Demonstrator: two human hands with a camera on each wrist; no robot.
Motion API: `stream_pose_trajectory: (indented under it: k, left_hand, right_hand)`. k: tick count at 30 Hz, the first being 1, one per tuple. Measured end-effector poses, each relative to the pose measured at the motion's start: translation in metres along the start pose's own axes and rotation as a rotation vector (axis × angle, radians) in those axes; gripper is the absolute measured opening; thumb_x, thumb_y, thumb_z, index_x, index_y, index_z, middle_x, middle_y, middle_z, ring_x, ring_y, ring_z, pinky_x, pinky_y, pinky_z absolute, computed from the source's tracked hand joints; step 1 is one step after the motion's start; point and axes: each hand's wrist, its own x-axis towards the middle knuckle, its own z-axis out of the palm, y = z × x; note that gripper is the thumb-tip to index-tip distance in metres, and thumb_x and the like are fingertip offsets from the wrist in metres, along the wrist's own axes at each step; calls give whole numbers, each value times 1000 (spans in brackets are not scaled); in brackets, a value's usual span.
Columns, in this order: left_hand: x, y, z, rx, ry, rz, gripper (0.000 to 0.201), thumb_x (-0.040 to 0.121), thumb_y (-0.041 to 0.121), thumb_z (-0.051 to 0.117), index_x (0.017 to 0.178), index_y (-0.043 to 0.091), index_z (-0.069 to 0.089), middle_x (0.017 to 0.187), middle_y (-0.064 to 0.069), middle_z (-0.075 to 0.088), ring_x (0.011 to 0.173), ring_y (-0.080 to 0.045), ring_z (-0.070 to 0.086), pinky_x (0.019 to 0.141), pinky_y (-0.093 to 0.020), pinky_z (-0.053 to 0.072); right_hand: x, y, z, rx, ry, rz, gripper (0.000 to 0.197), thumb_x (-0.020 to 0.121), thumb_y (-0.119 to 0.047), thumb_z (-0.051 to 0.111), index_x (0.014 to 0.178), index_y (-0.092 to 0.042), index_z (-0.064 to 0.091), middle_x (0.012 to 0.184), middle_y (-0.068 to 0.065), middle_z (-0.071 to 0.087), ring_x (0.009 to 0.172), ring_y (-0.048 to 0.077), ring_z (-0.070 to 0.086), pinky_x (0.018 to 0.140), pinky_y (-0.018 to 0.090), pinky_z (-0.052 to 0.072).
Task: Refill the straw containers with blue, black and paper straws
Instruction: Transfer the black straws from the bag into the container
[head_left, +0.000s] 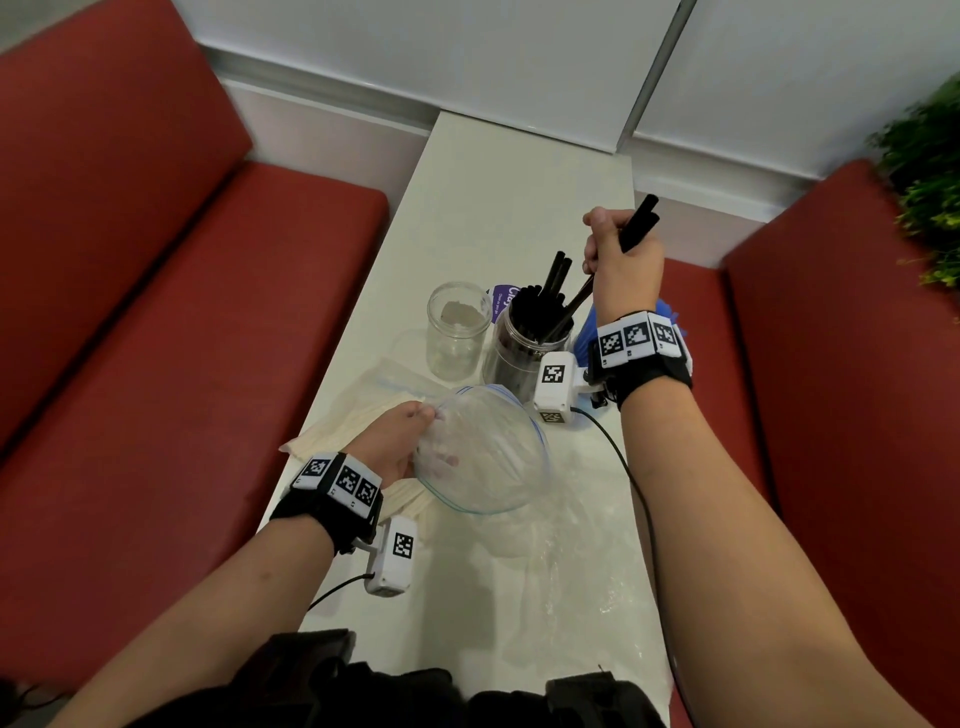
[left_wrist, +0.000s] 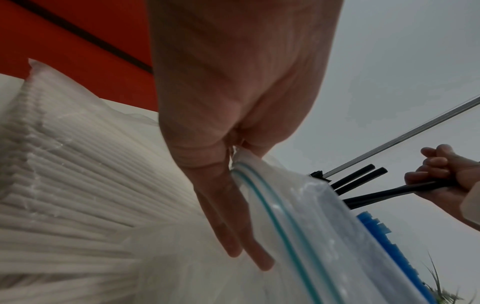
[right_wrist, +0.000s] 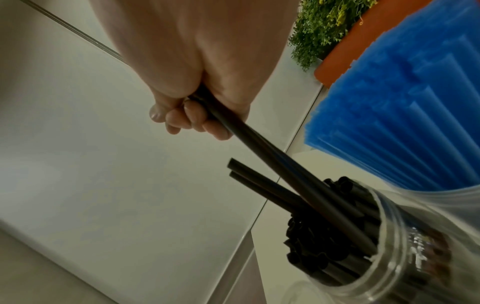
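Right hand (head_left: 621, 260) fisted round two slim matte black straws (right_wrist: 262, 148), lower ends inside clear ribbed plastic jar (right_wrist: 405, 242) packed with black tubes; left hand (head_left: 400, 441) pinching rim of crinkly transparent zip bag (head_left: 483, 452) over white paper straws (left_wrist: 64, 185); empty glass jar (head_left: 457, 332) just left, blue straws (right_wrist: 405, 115) right

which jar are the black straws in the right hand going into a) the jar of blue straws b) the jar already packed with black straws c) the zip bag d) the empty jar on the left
b: the right hand grips black straws whose lower ends sit inside the clear jar already full of black straws, while the empty jar stands apart to its left.
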Motion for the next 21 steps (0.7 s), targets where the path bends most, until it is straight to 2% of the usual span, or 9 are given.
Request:
stream_pose_trajectory:
  k: [3, 8, 10, 15, 16, 19, 21]
  left_hand:
    - [2, 2, -1, -9, -2, -7, 21, 108, 29, 45, 106, 13, 58, 98, -10, 75, 97, -51, 70, 72, -50, 60]
    - [4, 2, -1, -28, 8, -16, 21, 108, 29, 45, 106, 12, 57, 97, -8, 74, 97, -51, 70, 83, -55, 56]
    - [5, 2, -1, -33, 9, -21, 20, 108, 29, 45, 107, 12, 57, 103, -10, 72, 98, -50, 70, 83, -55, 56]
    - [6, 0, 0, -41, 12, -25, 21, 108, 29, 44, 107, 12, 57, 103, -11, 70, 98, -51, 69, 83, -56, 56]
    - [6, 1, 0, -38, 8, -26, 22, 108, 30, 44, 108, 12, 57, 104, -11, 71, 97, -50, 70, 80, -54, 58]
    - [6, 2, -2, -31, -4, -33, 23, 108, 31, 44, 108, 13, 57, 104, -10, 72, 93, -47, 72, 61, -43, 61]
    - [6, 2, -3, -33, -2, -35, 23, 108, 31, 44, 108, 13, 58, 101, -8, 74, 91, -47, 73, 56, -39, 59]
  right_hand:
    - [6, -2, 2, 3, 3, -18, 26, 97, -19, 61, 101, 6, 64, 60, -2, 53, 55, 12, 45, 57, 26, 42]
    - [12, 4, 4, 5, -1, -10, 19, 96, -18, 61, 98, 0, 65, 59, -4, 53, 55, 11, 46, 56, 26, 42]
    - [11, 11, 5, 1, -8, -1, 16, 96, -18, 61, 97, -2, 64, 59, -4, 54, 54, 12, 46, 56, 25, 41]
    - [5, 23, 6, -18, -56, 9, 21, 96, -17, 62, 101, 3, 63, 60, -2, 55, 56, 12, 48, 57, 25, 43]
    - [4, 23, 6, -23, -63, 3, 20, 96, -17, 63, 101, 3, 63, 61, -2, 55, 56, 12, 48, 57, 25, 43]
    - [8, 22, 4, -4, -43, -5, 14, 96, -16, 62, 98, -2, 63, 61, -2, 56, 57, 12, 49, 57, 25, 44]
    - [11, 22, 2, 4, -26, -9, 12, 96, -17, 63, 96, -6, 63, 62, -3, 57, 58, 12, 49, 58, 25, 44]
